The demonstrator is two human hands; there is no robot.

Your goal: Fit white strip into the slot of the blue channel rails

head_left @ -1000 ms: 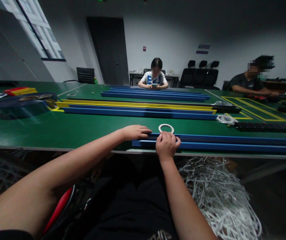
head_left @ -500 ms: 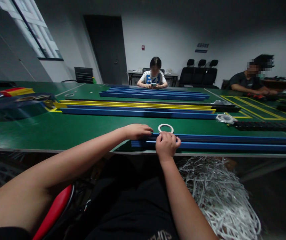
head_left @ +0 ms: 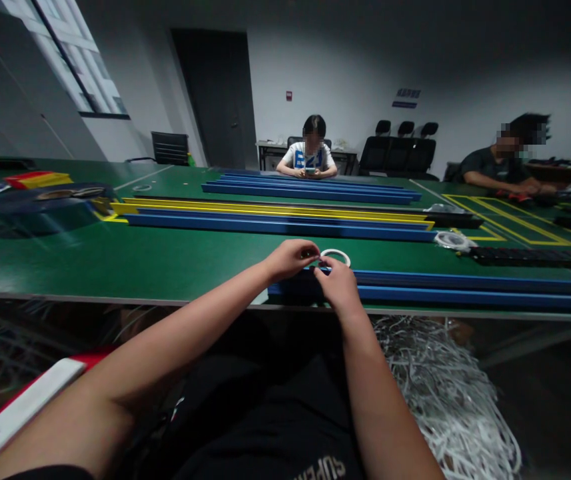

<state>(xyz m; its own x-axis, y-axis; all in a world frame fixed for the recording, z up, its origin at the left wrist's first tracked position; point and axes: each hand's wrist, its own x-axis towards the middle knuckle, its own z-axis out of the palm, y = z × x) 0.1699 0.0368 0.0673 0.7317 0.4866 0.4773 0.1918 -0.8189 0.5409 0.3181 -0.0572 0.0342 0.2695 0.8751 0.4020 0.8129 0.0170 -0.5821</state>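
- Your left hand [head_left: 290,257] had moved closer to your right hand [head_left: 341,283].
- Both grips looked narrow; whether holding anything, I couldn't tell.
- Blue rails [head_left: 445,293] lay beneath, the white ring [head_left: 336,251] just beyond.

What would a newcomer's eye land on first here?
Probably the bright yellow strips, running across the green table. Next, the left hand and right hand, close together by the white ring and nearest blue strips. A pale tangle stands out at lower right, below the table edge.
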